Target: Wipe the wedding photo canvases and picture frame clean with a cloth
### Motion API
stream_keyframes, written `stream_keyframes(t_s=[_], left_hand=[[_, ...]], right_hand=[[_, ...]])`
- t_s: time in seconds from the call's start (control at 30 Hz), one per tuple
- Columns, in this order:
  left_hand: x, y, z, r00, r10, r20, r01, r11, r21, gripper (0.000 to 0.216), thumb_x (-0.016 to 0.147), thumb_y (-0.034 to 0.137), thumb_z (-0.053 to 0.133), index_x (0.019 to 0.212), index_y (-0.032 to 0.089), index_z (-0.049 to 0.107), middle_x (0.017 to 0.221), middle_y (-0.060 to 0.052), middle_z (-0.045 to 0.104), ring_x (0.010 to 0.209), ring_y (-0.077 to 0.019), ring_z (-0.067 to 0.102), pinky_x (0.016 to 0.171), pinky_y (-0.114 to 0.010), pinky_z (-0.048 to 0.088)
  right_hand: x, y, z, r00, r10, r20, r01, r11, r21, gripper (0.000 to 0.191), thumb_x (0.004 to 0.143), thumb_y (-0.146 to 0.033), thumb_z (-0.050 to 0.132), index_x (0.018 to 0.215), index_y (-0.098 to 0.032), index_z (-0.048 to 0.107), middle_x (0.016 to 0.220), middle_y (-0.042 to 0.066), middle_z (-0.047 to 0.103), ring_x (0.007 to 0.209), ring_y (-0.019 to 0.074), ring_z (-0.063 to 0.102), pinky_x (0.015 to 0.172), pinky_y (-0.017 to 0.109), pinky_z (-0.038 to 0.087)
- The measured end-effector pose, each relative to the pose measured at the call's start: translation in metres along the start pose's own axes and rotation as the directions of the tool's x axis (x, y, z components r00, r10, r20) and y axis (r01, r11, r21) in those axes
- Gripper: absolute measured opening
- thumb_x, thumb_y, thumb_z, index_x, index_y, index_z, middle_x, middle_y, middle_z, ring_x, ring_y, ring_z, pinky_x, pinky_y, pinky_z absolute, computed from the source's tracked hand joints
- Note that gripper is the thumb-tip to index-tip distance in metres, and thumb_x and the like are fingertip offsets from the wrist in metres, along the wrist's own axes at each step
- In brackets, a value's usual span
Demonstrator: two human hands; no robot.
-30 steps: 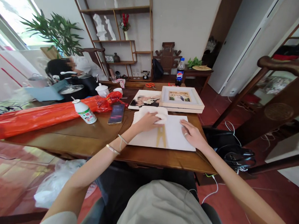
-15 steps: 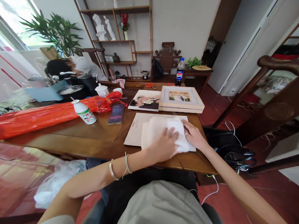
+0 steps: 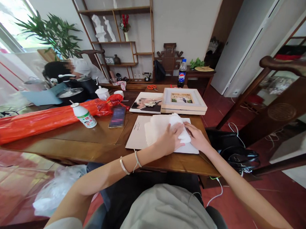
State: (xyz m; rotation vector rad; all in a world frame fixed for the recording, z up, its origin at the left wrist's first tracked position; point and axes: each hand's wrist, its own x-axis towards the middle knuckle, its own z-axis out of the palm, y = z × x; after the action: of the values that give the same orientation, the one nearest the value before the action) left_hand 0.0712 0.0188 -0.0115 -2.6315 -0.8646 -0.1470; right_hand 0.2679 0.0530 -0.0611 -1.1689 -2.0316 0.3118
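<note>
A white cloth (image 3: pixel 160 124) lies over a pale, flat board or panel (image 3: pixel 136 134) with small print at its left side. The cloth's right part is bunched up. My left hand (image 3: pixel 171 138) grips this bunched part, thumb toward me and fingers over the top. From the right, my right hand (image 3: pixel 197 137) has its fingers curled against the cloth's edge; their tips are partly hidden. Behind the board, a photo panel (image 3: pixel 147 103) lies beside a white picture frame (image 3: pixel 184 95) with a picture in it.
On the wooden table (image 3: pixel 97 142) are a phone (image 3: pixel 117 117), a white drink bottle (image 3: pixel 83 115), a long red plastic-wrapped bundle (image 3: pixel 45 119), orange-handled scissors (image 3: pixel 152 87) and a cola bottle (image 3: pixel 182 75). Another person (image 3: pixel 75 67) is at the far left. A wooden chair (image 3: pixel 279 100) stands right.
The cloth's right part has been gathered leftward and bunched up, uncovering more of the board's right side. My left hand now grasps it, and my right hand has shifted slightly. The view has moved a little.
</note>
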Motion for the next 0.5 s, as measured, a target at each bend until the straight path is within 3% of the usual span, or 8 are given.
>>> stream_keyframes(t_s=[0.17,0.27,0.37,0.5], left_hand=[[-0.024,0.042,-0.015,0.991,0.126,-0.049,-0.125,0.992,0.035,0.043,0.098,0.044,0.041,0.117,0.016,0.068,0.142,-0.020,0.046,0.130,-0.0394,0.044,0.102,-0.055,0.036],[-0.035,0.055,-0.023,0.984,0.164,-0.075,-0.162,0.986,0.022,0.041,0.098,0.043,0.042,0.114,0.018,0.070,0.141,-0.021,0.048,0.129,-0.0398,0.045,0.101,-0.055,0.037],[-0.034,0.044,-0.028,0.989,0.149,-0.015,-0.149,0.988,-0.028,0.035,0.098,0.037,0.044,0.105,0.018,0.072,0.140,-0.020,0.049,0.130,-0.0365,0.044,0.101,-0.052,0.038],[-0.019,0.000,-0.028,0.985,0.137,0.103,-0.122,0.983,-0.137,0.027,0.086,0.024,0.058,0.109,0.015,0.069,0.141,-0.020,0.047,0.129,-0.0323,0.046,0.101,-0.045,0.040]], right_hand=[[0.000,-0.001,-0.003,0.999,0.033,0.029,-0.033,0.999,0.008,0.042,0.083,-0.015,0.045,0.121,-0.019,0.063,0.134,0.011,0.059,0.131,0.0274,0.049,0.111,0.050,0.038],[-0.001,-0.001,-0.003,0.999,0.040,0.029,-0.041,0.999,0.020,0.045,0.081,-0.011,0.045,0.122,-0.020,0.063,0.134,0.009,0.059,0.132,0.0255,0.048,0.113,0.048,0.036],[-0.001,-0.002,-0.003,0.998,0.056,0.028,-0.056,0.998,0.012,0.045,0.082,-0.012,0.045,0.122,-0.019,0.063,0.134,0.010,0.059,0.132,0.0262,0.048,0.114,0.049,0.034],[0.000,-0.002,-0.002,0.998,0.054,0.016,-0.054,0.999,-0.002,0.040,0.085,-0.018,0.046,0.121,-0.018,0.064,0.133,0.012,0.060,0.131,0.0289,0.049,0.112,0.050,0.036]])
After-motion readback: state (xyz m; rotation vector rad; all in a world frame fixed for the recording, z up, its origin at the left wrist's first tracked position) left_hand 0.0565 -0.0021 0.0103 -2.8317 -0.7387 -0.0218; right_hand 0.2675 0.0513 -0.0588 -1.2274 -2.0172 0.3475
